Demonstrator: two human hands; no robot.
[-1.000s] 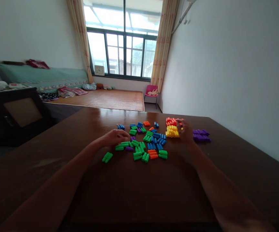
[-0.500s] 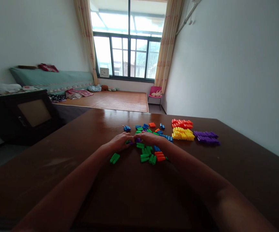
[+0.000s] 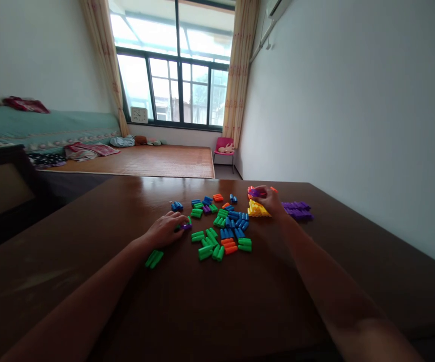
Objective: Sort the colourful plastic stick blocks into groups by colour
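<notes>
My right hand (image 3: 267,200) is closed on a purple plastic block (image 3: 254,192), held in front of the orange row (image 3: 249,190) and above the yellow row (image 3: 257,208). Just right of my wrist lie the stacked purple blocks (image 3: 297,210). My left hand (image 3: 168,227) rests low over the table with its fingers curled at a small purple block (image 3: 186,227), a green bit (image 3: 189,220) showing beside it; its fingertips are partly hidden. Between the hands lie loose green blocks (image 3: 210,237), blue blocks (image 3: 236,221) and orange blocks (image 3: 228,246).
The dark glossy table (image 3: 217,311) spans the foreground. A lone green block (image 3: 154,259) lies beside my left forearm. Blue blocks (image 3: 177,206) sit farther back. Beyond the table are a mat-covered bed (image 3: 157,161) and a pink chair (image 3: 224,146); a white wall (image 3: 345,110) rises at right.
My right hand has moved right from the loose blocks to the sorted rows, carrying a purple block. My left hand stays by the loose blocks. The camera has turned to the right.
</notes>
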